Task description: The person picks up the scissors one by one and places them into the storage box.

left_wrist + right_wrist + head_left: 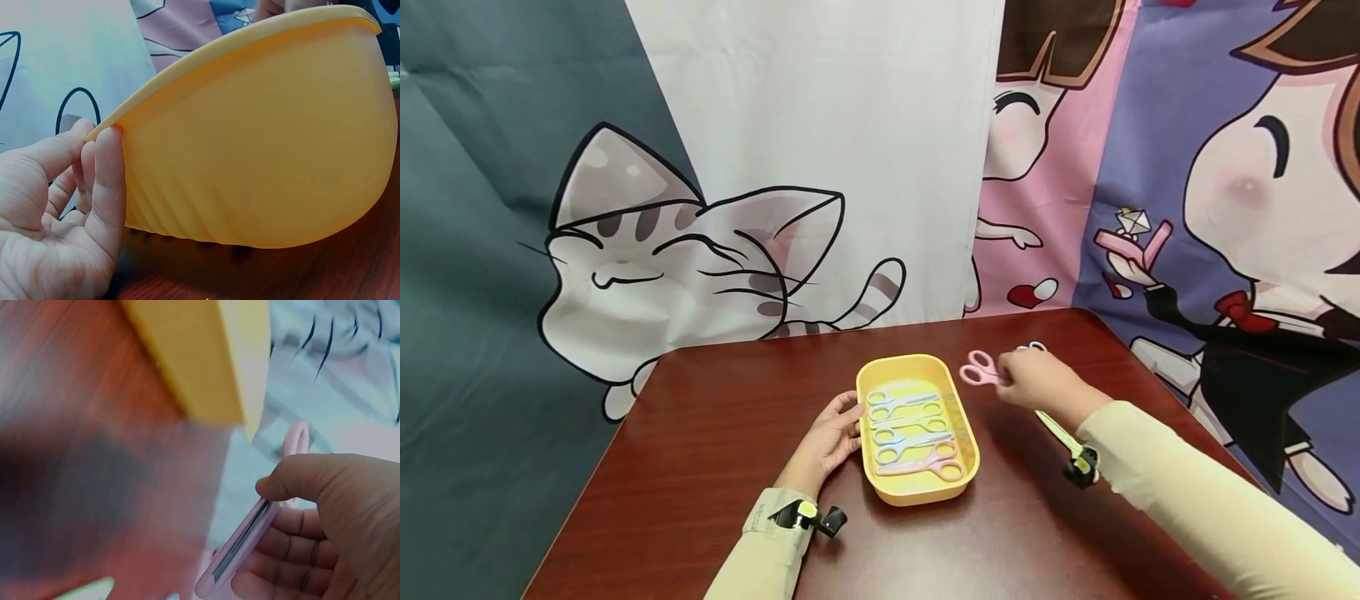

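A yellow plastic basket (972, 454) stands on the table, with several pairs of blue, yellow-green and pink scissors lying in it. My left hand (823, 437) pinches the basket's left rim between thumb and fingers, as the left wrist view shows closely. To the right of the basket, my right hand (1045, 387) holds pink scissors (995, 375), their handle loops pointing toward the basket. In the right wrist view the thumb presses on these pink scissors (234, 550) with the fingers curled beneath.
Beyond the right hand, a blue scissors handle (1037, 345) shows on the table. Yellow-green scissors (1056, 429) lie partly hidden under the right forearm. The dark red wooden table (715, 467) meets a cartoon-printed cloth (865, 125) at its far edge.
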Demonstrator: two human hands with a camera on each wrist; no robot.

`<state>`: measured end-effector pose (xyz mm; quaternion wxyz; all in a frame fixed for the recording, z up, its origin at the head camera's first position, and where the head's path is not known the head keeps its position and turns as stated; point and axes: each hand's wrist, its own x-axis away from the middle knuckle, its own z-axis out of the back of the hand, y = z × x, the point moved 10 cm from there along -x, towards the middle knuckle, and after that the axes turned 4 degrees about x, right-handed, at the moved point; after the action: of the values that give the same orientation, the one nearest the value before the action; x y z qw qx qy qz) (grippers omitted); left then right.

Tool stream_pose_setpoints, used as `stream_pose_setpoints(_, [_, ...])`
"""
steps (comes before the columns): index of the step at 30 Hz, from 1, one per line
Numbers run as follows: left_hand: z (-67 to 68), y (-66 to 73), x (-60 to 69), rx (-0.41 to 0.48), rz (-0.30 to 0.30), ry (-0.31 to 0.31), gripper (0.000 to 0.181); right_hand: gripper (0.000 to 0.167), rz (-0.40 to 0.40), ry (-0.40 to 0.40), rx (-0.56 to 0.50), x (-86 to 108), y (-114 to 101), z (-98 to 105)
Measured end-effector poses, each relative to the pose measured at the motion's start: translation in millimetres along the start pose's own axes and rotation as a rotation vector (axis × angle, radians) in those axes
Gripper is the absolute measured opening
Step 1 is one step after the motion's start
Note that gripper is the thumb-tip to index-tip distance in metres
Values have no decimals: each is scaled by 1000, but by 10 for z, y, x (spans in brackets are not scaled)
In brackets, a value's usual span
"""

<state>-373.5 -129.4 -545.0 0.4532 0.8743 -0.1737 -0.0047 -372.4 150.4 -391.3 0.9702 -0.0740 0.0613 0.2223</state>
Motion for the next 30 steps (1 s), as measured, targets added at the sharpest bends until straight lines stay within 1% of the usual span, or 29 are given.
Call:
stream_pose_setpoints(3, [16, 3, -3, -3, 3, 6, 21, 15, 105, 8, 7, -113, -430, 12])
stream_pose_setpoints(7, [22, 9, -2, -2, -1, 11, 21, 15, 229, -20, 34, -171, -954, -36])
stream_pose_setpoints(10, [23, 1, -3, 13, 4, 15, 21, 13, 306, -61, 58, -173, -1246, -143])
stream_pose_setpoints(12, [26, -5, -5, 22, 8, 21, 21, 15, 352, -90, 78, -162, -1382, -245])
stream_pose_setpoints(14, [28, -12, -13, 28, 13, 27, 22, 23, 392, -128, 94, -145, -1477, -367])
stream_pose_setpoints(17, [17, -15, -21, 21, 11, 26, 24, 32, 428, -175, 107, -109, -1557, -525])
stream_pose_setpoints(19, [7, -16, -26, 13, 7, 22, 27, 35, 443, -200, 113, -83, -1589, -610])
stream_pose_setpoints(22, [-4, -14, -28, 1, 0, 16, 31, 30, 477, -196, 140, -49, -1636, -687])
stream_pose_setpoints(24, [-5, -15, -28, 0, -1, 17, 33, 26, 481, -201, 145, -34, -1649, -738])
stream_pose_setpoints(30, [7, -14, -12, 4, 7, 14, 27, 23, 475, -204, 142, -10, -1670, -848])
